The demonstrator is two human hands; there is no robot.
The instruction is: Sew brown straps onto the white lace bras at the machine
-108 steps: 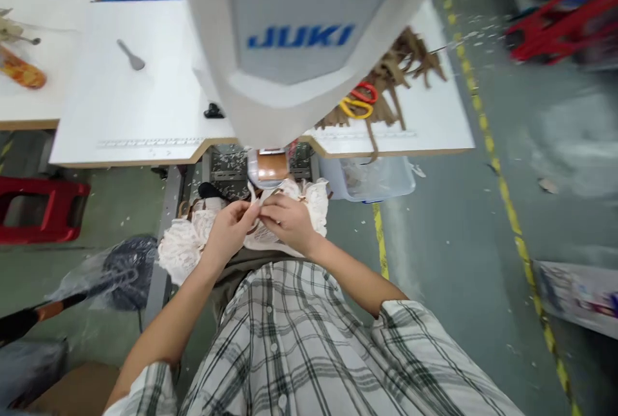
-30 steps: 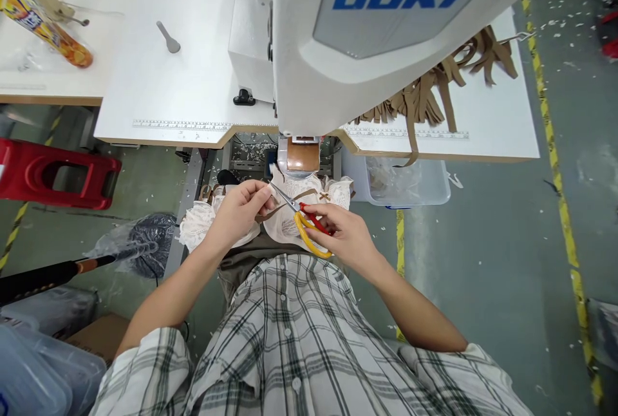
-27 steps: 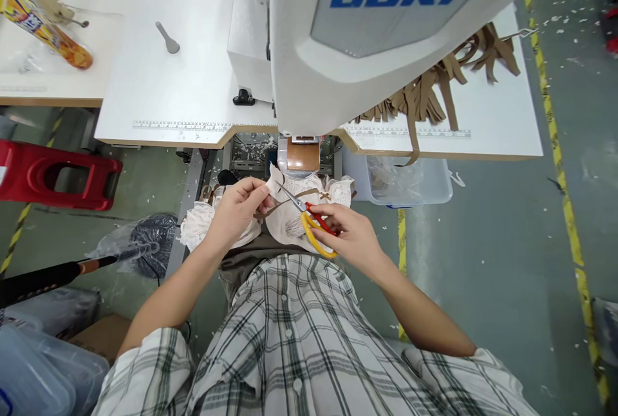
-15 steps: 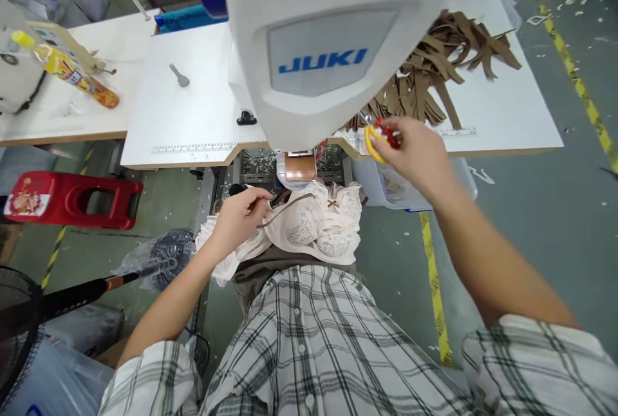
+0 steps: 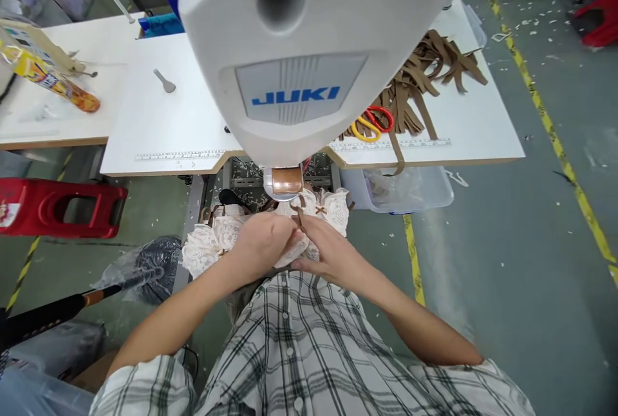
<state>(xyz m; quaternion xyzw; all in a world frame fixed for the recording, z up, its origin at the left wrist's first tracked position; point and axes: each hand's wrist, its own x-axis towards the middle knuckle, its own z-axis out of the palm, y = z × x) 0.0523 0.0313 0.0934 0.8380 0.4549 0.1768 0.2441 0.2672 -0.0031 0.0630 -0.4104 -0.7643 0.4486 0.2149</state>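
Note:
White lace bras (image 5: 333, 207) with a small brown bow lie in my lap, below the sewing machine head (image 5: 294, 97). My left hand (image 5: 270, 242) is closed, its fingertips pinching a narrow brown strap (image 5: 300, 211) over the lace. From the other side my right hand (image 5: 333, 252) meets it, fingers and thumb closed around the bra where the strap passes. Both hands partly cover the cup. Red-and-yellow-handled scissors (image 5: 371, 124) lie on the table at the edge of a heap of brown strips (image 5: 410, 91).
The white table (image 5: 193, 113) has a ruler strip along its front edge. A clear plastic bin (image 5: 434, 190) stands under its right side. To the left are a drink bottle (image 5: 53, 78), a red stool (image 5: 103, 210) and a plastic-wrapped fan base (image 5: 157, 264).
My right hand has put the scissors down by the brown strips and come back to the bra. My left hand has moved right, so both hands now meet at the strap. The view has shifted.

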